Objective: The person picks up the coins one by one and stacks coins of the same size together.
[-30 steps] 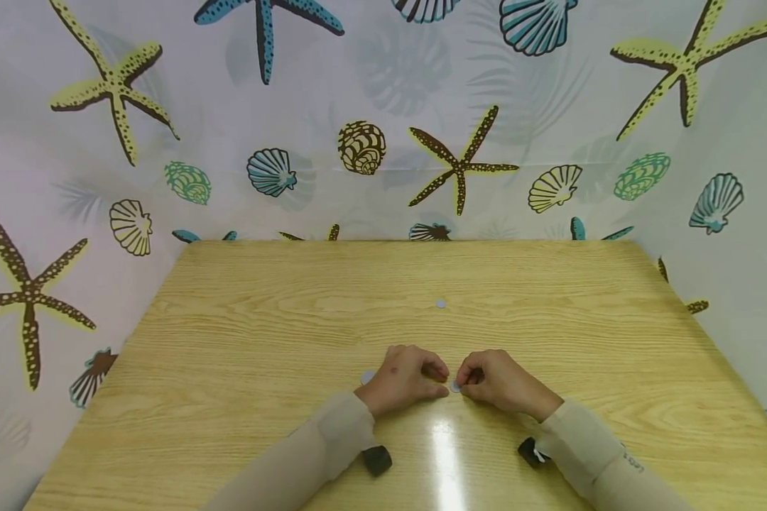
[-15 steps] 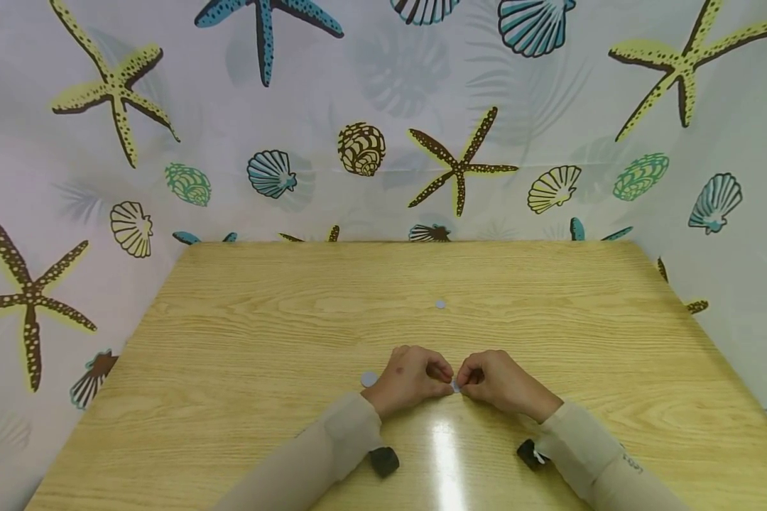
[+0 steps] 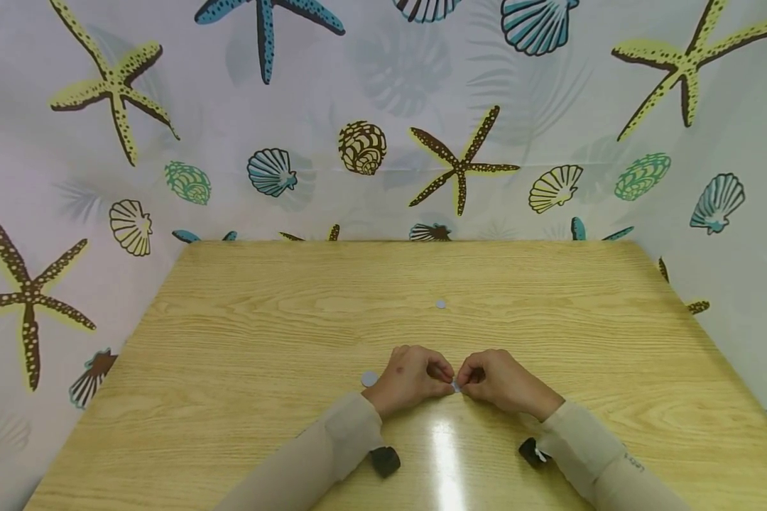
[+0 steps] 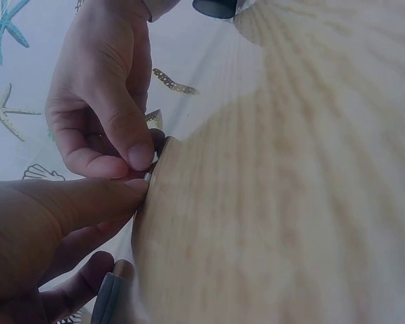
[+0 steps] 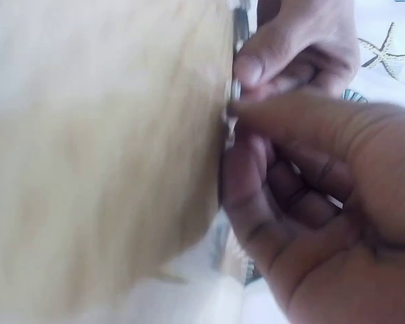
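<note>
In the head view my left hand (image 3: 410, 377) and right hand (image 3: 503, 383) meet just above the table, front of centre. Between their fingertips sits a small pale grey disc (image 3: 457, 387), coin-like and mostly covered by the fingers. Each hand pinches it from its own side with thumb and curled fingers. From the left wrist, only a thin whitish edge of the disc (image 4: 147, 177) shows between the fingertips. A larger grey disc (image 3: 369, 379) lies flat beside my left wrist. Farther back rests a smaller grey disc (image 3: 440, 304).
The wooden table (image 3: 262, 305) stretches out around both hands. A white curtain (image 3: 396, 78) printed with shells and starfish surrounds its back and sides. Dark wrist cameras, the left one (image 3: 385, 461) and the right one (image 3: 533, 451), hang under the sleeves near the tabletop.
My left hand has moved slightly right until its fingertips reach the small disc in my right hand. This uncovers more of the larger disc. The right hand stays nearly still.
</note>
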`<control>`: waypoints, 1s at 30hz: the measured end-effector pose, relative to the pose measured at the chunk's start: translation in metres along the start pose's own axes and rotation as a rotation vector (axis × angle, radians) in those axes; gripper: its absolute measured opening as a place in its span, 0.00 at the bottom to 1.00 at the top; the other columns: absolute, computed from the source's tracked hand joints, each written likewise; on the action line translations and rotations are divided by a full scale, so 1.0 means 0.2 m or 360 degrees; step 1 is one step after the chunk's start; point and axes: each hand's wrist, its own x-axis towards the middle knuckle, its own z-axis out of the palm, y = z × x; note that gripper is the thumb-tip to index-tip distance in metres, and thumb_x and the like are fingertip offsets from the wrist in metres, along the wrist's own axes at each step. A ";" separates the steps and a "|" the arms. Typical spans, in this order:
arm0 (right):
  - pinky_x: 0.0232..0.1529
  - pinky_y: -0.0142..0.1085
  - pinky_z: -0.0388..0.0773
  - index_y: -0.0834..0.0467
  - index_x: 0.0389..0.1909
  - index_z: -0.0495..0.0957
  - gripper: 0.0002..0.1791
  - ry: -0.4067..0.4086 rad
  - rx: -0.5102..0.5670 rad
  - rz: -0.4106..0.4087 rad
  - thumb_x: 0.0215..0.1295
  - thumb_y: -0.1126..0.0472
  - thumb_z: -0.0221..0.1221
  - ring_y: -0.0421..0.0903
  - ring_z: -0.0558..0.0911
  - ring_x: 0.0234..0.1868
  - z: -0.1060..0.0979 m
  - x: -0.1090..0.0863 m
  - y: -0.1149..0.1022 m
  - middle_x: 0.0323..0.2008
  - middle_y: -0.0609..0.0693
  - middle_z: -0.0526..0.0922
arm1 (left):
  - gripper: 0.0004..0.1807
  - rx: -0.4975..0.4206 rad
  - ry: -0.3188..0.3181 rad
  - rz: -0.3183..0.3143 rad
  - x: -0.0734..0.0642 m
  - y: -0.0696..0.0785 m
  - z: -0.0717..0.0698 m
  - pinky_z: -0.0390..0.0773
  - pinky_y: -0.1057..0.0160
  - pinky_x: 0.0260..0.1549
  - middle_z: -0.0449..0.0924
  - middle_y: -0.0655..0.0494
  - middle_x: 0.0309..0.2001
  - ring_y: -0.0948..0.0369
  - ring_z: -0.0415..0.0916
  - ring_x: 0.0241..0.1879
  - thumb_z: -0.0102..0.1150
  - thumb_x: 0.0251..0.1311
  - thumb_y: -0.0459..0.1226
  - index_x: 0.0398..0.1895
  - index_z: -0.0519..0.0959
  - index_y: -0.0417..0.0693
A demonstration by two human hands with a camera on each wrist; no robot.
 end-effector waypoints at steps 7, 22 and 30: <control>0.36 0.34 0.76 0.57 0.31 0.82 0.04 -0.0022 -0.0013 0.0107 0.62 0.69 0.66 0.41 0.77 0.33 -0.09 0.05 0.03 0.31 0.45 0.82 | 0.07 0.0002 -0.0007 0.0026 0.00 -0.01 0.00 0.59 0.49 0.67 0.85 0.75 0.31 0.80 0.78 0.35 0.75 0.54 0.39 0.36 0.87 0.54; 0.37 0.38 0.77 0.64 0.37 0.81 0.02 0.0124 -0.0183 0.0132 0.65 0.69 0.63 0.44 0.80 0.35 -0.27 0.33 0.02 0.33 0.50 0.83 | 0.06 -0.0032 -0.0008 -0.0002 0.00 -0.02 -0.01 0.59 0.49 0.65 0.84 0.75 0.30 0.79 0.77 0.34 0.75 0.54 0.39 0.34 0.87 0.55; 0.41 0.44 0.78 0.65 0.41 0.81 0.05 0.0197 -0.0257 0.0109 0.66 0.69 0.61 0.50 0.80 0.38 -0.25 0.45 0.06 0.37 0.55 0.83 | 0.06 -0.0032 -0.0013 -0.0009 0.00 -0.02 -0.01 0.59 0.49 0.65 0.85 0.74 0.30 0.79 0.77 0.35 0.76 0.54 0.39 0.34 0.87 0.54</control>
